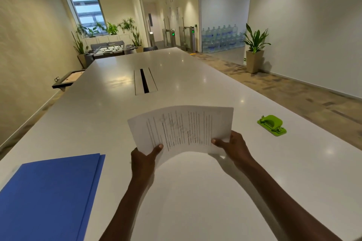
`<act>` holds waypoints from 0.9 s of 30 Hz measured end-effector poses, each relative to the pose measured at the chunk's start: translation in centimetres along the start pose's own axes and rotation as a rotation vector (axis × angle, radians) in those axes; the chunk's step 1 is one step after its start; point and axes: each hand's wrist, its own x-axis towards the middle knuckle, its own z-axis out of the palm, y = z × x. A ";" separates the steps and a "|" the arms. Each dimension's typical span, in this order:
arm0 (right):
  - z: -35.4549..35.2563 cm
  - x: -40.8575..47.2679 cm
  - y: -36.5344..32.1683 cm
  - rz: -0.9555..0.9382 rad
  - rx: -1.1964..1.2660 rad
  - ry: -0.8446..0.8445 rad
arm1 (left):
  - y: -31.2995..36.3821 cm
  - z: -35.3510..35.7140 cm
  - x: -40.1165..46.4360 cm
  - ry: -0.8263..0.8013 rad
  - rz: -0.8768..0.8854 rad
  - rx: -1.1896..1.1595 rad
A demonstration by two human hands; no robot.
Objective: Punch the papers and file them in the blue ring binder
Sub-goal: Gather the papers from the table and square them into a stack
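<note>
I hold a thin stack of printed white papers [182, 129] above the long white table [215, 191], bowed upward in the middle. My left hand [144, 159] pinches the papers' near left corner, thumb on top. My right hand [233, 146] grips the near right corner the same way. The blue ring binder [49, 195] lies shut and flat on the table at the near left, apart from both hands. A green hole punch [272, 125] sits on the table to the right of the papers, beyond my right hand.
A cable slot [145, 83] runs along the table's middle further away. The table's right edge borders a carpeted floor with a potted plant [254, 49]. A wall runs close along the left side.
</note>
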 end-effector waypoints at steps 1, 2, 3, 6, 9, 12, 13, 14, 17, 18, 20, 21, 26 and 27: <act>0.2 -0.1 0.7 0.021 -0.004 -0.004 | -0.1 0.1 -0.3 -0.009 -0.011 0.000; 0.2 -0.2 1.2 0.032 -0.009 -0.002 | 0.0 0.2 -0.4 -0.009 -0.007 0.011; 0.2 -0.1 1.3 0.033 -0.016 0.008 | 0.2 0.2 -0.2 -0.003 0.009 0.041; -0.2 0.7 -0.3 -0.014 -0.106 0.110 | 1.4 -0.3 1.2 -0.004 0.107 0.145; -1.1 1.6 -3.6 -0.270 -0.405 0.293 | 3.5 -0.8 2.5 -0.032 0.229 0.225; -2.1 1.7 -8.6 -0.577 -0.618 0.311 | 6.5 -1.2 3.7 -0.081 0.364 0.323; -2.1 1.7 -10.3 -0.632 -0.655 0.257 | 7.5 -1.3 4.0 -0.096 0.409 0.368; -2.0 1.7 -11.7 -0.662 -0.683 0.179 | 8.6 -1.3 4.2 -0.111 0.456 0.416; -1.4 1.9 -14.4 -0.587 -0.570 -0.093 | 11.6 -1.0 4.0 -0.171 0.591 0.522; -1.2 2.0 -14.8 -0.565 -0.520 -0.131 | 12.4 -0.9 3.8 -0.182 0.629 0.551; -1.1 2.1 -15.0 -0.571 -0.461 -0.121 | 13.8 -1.0 3.5 -0.167 0.711 0.609; -1.0 2.2 -14.8 -0.567 -0.409 -0.112 | 14.3 -1.2 3.4 -0.132 0.746 0.623; -1.0 2.0 -13.4 -0.389 -0.059 -0.050 | 14.1 -1.6 3.4 0.135 0.598 0.223; -1.0 1.9 -13.2 -0.359 0.003 -0.052 | 13.6 -1.2 3.3 0.079 0.470 0.079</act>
